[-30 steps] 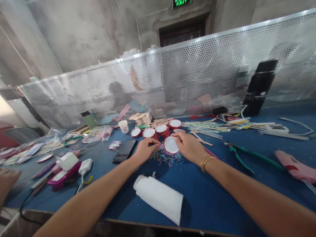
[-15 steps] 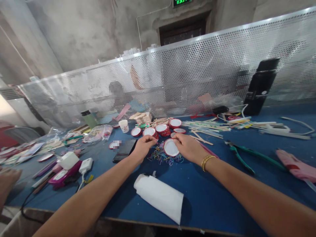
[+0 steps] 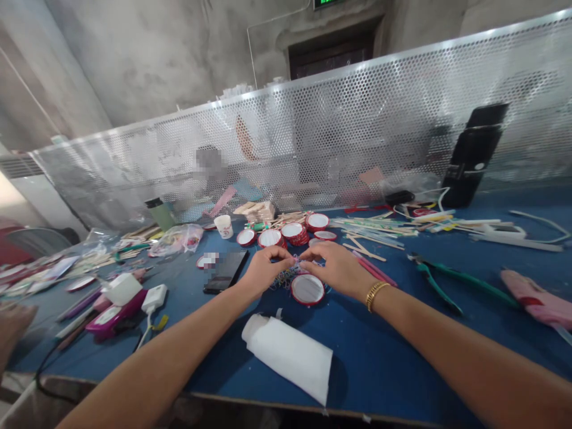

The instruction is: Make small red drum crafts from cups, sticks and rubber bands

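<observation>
My left hand (image 3: 268,269) and my right hand (image 3: 333,266) meet above a pile of colourful thin loops (image 3: 281,279). Thumb and fingers of each are pinched together, the two sets of fingertips almost touching. Whatever small thing is between them is too fine to name. Just below the fingertips is a round white disc (image 3: 308,289) with a red rim; I cannot tell whether it lies on the table or hangs from the fingers. Behind the hands stand stacks of similar red-rimmed discs (image 3: 294,233).
A folded white cloth-like piece (image 3: 288,356) lies in front on the blue table (image 3: 375,363). Left are a dark phone-like slab (image 3: 227,273), a paper cup (image 3: 224,226) and chargers (image 3: 155,298). Right are green-handled pliers (image 3: 435,277) and a pink glue gun (image 3: 536,295). Another person's hand (image 3: 15,325) rests far left.
My hands have come together at the fingertips. The disc, pinched at its edge by my right hand before, is now lower and nearer me, out of that edge grip.
</observation>
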